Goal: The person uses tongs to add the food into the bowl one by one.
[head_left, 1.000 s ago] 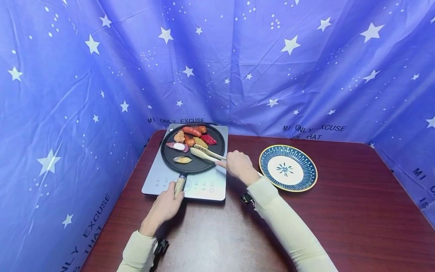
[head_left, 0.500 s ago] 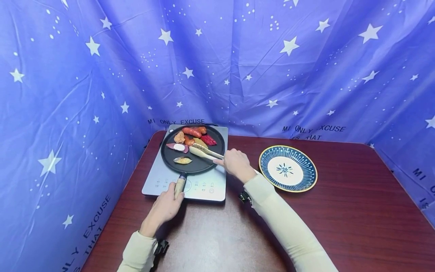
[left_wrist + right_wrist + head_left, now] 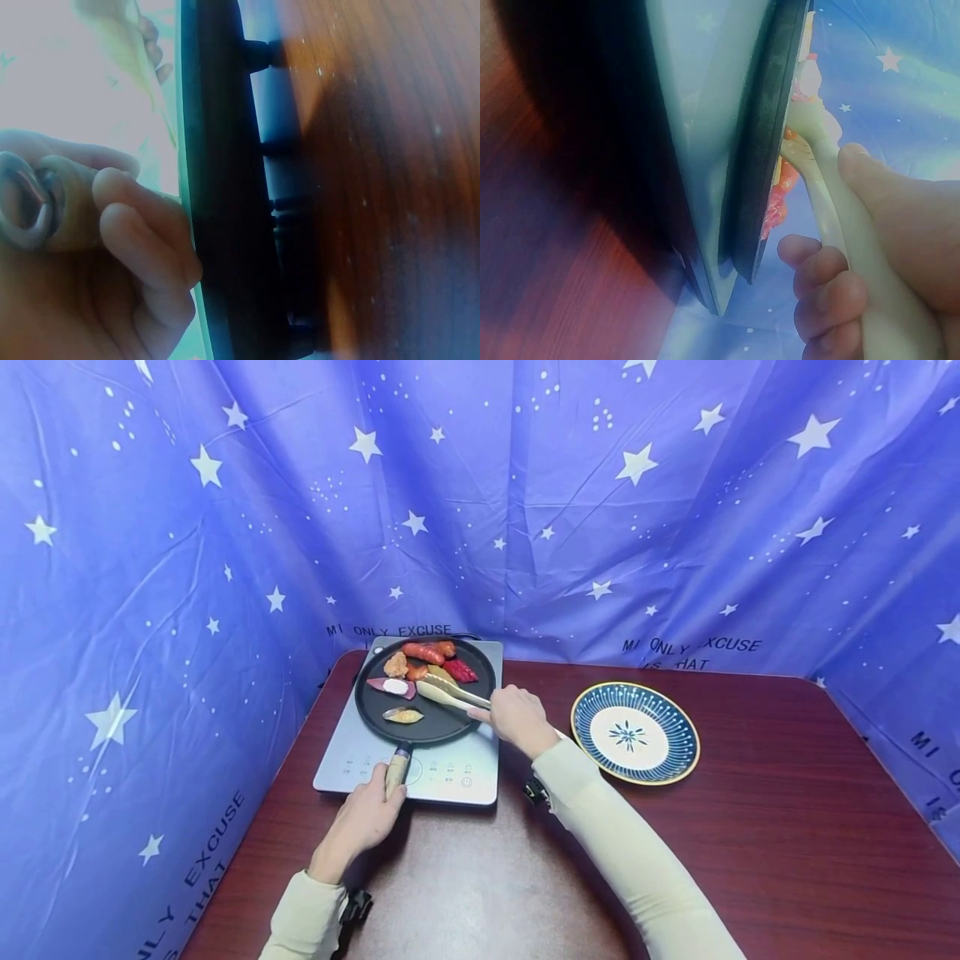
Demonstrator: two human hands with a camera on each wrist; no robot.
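Observation:
My left hand [image 3: 367, 814] grips the wooden handle [image 3: 397, 770] of a round black frying pan [image 3: 450, 731]; the left wrist view shows fingers [image 3: 142, 240] curled beside the handle's metal ring [image 3: 24, 201]. My right hand [image 3: 519, 717] holds cream-coloured tongs [image 3: 446, 695], its fingers wrapped round them in the right wrist view. The tongs' tips are at a flat tan piece [image 3: 442, 675] and an orange-red piece [image 3: 417, 672]; whether they pinch either is unclear. Around them lie a red sausage [image 3: 423, 652], a fried chunk [image 3: 396, 665], a crimson piece [image 3: 460, 671], a purple-and-white piece [image 3: 392, 687] and a yellowish piece [image 3: 403, 716].
Under the pan is a silver induction cooker [image 3: 450, 785] with touch controls along its front. A blue-and-white plate [image 3: 635, 732] with a yellow rim stands to the right on the dark red table [image 3: 780, 827]. A blue star-patterned curtain [image 3: 480, 485] hangs behind and at the left.
My right hand has shifted slightly left and away from me, and the tongs' tips have slid a little left over the food. The left hand and pan stay in place.

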